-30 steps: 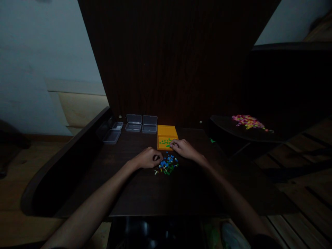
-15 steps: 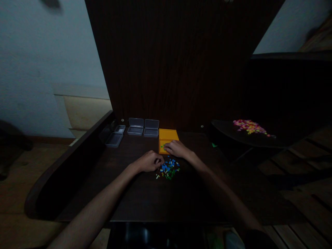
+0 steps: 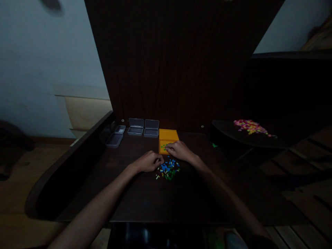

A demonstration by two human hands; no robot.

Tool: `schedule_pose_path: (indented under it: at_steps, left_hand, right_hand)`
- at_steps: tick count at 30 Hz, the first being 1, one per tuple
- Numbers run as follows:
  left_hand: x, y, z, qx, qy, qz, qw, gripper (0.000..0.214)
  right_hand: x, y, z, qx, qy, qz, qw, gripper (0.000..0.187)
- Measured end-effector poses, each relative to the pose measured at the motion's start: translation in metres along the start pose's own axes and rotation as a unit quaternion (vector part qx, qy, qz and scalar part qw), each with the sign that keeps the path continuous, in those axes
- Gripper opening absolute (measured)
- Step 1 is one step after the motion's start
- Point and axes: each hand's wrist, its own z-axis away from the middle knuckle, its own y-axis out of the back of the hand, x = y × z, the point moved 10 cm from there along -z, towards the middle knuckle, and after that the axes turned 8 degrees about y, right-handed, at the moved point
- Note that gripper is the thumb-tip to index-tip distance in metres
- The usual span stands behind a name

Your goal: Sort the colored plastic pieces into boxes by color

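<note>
An open yellow box (image 3: 168,134) stands on the dark wooden table, its lid tipped back, with several small green pieces (image 3: 163,147) inside. My right hand (image 3: 178,150) reaches over the box's right side, fingertips closed and pointing down among those pieces; whatever they pinch is too small to make out. In front of the box lies a loose pile of small blue, green and pale pieces (image 3: 169,168). At the pile's left edge rests my left hand (image 3: 150,161), fingers curled in and thumb against them. Anything between those fingers is hidden.
Two clear plastic boxes (image 3: 135,130) with raised lids stand left of the yellow one. Farther left is another clear box (image 3: 114,139). A raised side board (image 3: 67,166) edges the table. Pink and yellow pieces (image 3: 251,126) lie heaped on a dark surface to the right.
My right hand has shifted slightly right inside the yellow box, uncovering more green pieces. My left hand stays almost in place beside the pile.
</note>
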Motion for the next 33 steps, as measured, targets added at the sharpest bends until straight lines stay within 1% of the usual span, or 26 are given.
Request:
schedule_pose_path:
  at_steps: [4,8,12,18,26,33]
  left_hand:
    - [-0.001,0.002,0.0,0.003,0.0,0.003,1.0,0.025]
    - [-0.007,0.01,0.0,0.025,0.013,0.011,1.0,0.03]
    - [-0.018,0.02,0.001,0.039,0.036,0.026,0.998,0.028]
    - [-0.029,0.023,0.001,0.021,0.05,0.038,0.998,0.024]
    - [-0.034,0.015,0.003,-0.047,0.072,0.078,0.993,0.024]
    - [-0.034,0.012,0.006,-0.074,0.056,0.111,0.99,0.014]
  right_hand:
    - [-0.012,0.002,0.011,0.001,0.002,-0.041,0.999,0.025]
    - [-0.032,-0.004,0.017,-0.034,0.025,-0.086,0.995,0.021]
    - [-0.043,-0.014,0.017,-0.065,0.036,-0.085,0.994,0.021]
    - [-0.044,-0.022,0.015,-0.08,0.032,-0.065,0.994,0.021]
    - [-0.038,-0.024,0.012,-0.091,0.002,-0.076,0.993,0.019]
    - [-0.035,-0.029,0.009,-0.098,-0.005,-0.045,0.994,0.018]
